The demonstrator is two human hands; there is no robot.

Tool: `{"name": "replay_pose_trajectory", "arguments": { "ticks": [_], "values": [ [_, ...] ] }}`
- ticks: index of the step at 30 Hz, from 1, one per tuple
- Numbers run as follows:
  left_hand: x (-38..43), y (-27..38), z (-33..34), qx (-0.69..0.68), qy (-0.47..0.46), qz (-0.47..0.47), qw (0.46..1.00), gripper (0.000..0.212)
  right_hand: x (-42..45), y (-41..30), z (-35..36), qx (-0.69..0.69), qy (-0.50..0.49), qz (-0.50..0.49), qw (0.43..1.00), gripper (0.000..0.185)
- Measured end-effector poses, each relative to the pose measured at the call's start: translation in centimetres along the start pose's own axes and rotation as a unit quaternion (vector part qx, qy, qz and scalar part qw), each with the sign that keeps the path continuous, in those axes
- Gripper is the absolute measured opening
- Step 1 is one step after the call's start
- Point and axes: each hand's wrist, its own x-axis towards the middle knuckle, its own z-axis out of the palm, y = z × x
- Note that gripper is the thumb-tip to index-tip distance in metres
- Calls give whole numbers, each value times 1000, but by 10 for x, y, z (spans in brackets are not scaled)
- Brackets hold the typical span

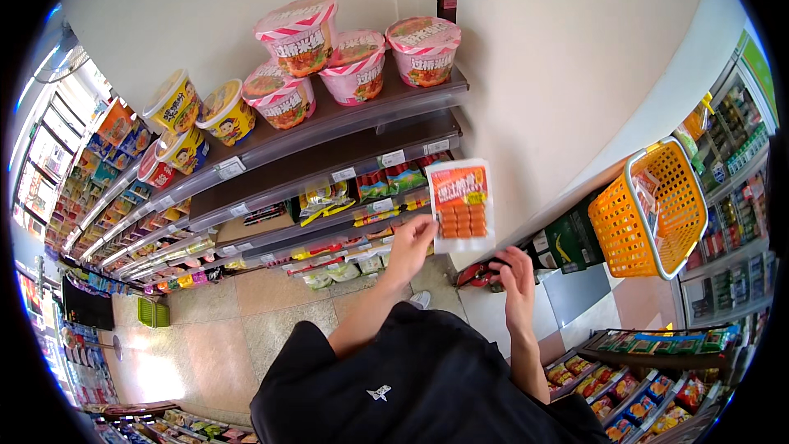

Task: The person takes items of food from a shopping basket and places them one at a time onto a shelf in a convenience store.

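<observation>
My left hand [412,245] pinches the lower left edge of a flat packet of small sausages [461,205], with its printed front in sight. The packet is upright before the white wall, near the end of the shelves. To the right of the packet and lower, my right hand [516,280] holds nothing, its fingers bent and apart. Farther right is an orange plastic basket [616,222] with a pale rim, tilted in view, with several packets [647,194] inside.
Pink instant-noodle tubs [424,52] and yellow tubs [228,112] stand on the top shelf [363,110]. Bagged snacks [397,180] fill lower shelves. Dark green cartons [570,240] stand by the wall's foot. Snack racks [635,394] flank my right side. A green basket [153,312] rests on the floor.
</observation>
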Motion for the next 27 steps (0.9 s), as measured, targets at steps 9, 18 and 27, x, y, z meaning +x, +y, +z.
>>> {"name": "replay_pose_trajectory", "arguments": {
  "ticks": [9, 18, 27],
  "values": [
    [-108, 19, 16, -74, 6, -79, 994, 15, -25, -12, 0, 38, -19, -11, 999, 49],
    [-183, 28, 21, -43, 36, -92, 994, 22, -82, -1, -14, 8, -48, 21, 999, 30],
    [-227, 14, 5, -111, 70, -89, 987, 24, -108, -1, 2, 17, -86, -2, 996, 34]
  ]
}}
